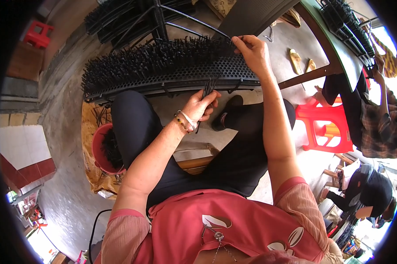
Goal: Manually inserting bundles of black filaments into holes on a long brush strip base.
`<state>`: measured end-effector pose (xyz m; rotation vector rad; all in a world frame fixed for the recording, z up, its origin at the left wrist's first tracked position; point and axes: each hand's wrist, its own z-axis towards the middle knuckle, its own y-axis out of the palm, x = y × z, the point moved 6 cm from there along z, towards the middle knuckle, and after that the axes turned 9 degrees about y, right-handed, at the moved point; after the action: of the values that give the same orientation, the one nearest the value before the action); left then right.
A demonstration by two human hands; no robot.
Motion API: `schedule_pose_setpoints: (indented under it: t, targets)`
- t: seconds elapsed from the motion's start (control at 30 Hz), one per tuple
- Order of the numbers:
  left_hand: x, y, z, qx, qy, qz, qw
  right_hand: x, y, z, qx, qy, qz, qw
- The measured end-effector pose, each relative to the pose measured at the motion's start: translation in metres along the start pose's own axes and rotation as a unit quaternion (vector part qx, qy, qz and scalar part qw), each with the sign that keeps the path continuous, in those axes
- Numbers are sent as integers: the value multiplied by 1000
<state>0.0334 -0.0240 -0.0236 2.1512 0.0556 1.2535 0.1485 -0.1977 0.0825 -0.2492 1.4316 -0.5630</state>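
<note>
A long black perforated rack (236, 67) lies across in front of my knees. Many thin black sticks (137, 61) stand upright in its holes, dense at the left and middle, while holes at the right end show bare. My left hand (199, 108) is closed round a small bundle of thin black sticks (209, 87), just on the near side of the rack. Over the rack's right end, my right hand (254, 52) has its thumb and forefinger pinched together. Whatever may be between those fingertips is too small to make out.
A red bucket (96, 152) with black sticks stands on a yellow-brown sack (89, 169) by my left leg. Behind the rack is a black metal frame (159, 24). At right are a red stool (310, 127), a table (334, 48), yellow slippers (295, 60) and other people.
</note>
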Motion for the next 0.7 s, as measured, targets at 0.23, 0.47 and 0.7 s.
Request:
schedule_pose_setpoints:
  t: [0.23, 0.47, 0.7]
  targets:
    - [10, 6, -3, -23, 7, -21, 1000, -3, -6, -2, 33, 12, 72, 997]
    - [7, -1, 3, -9, -4, -91, 996, -3, -2, -8, 55, -4, 55, 997]
    - [7, 0, 0, -36, -3, -77, 996, 2, 0, -11, 78, -34, 16, 996]
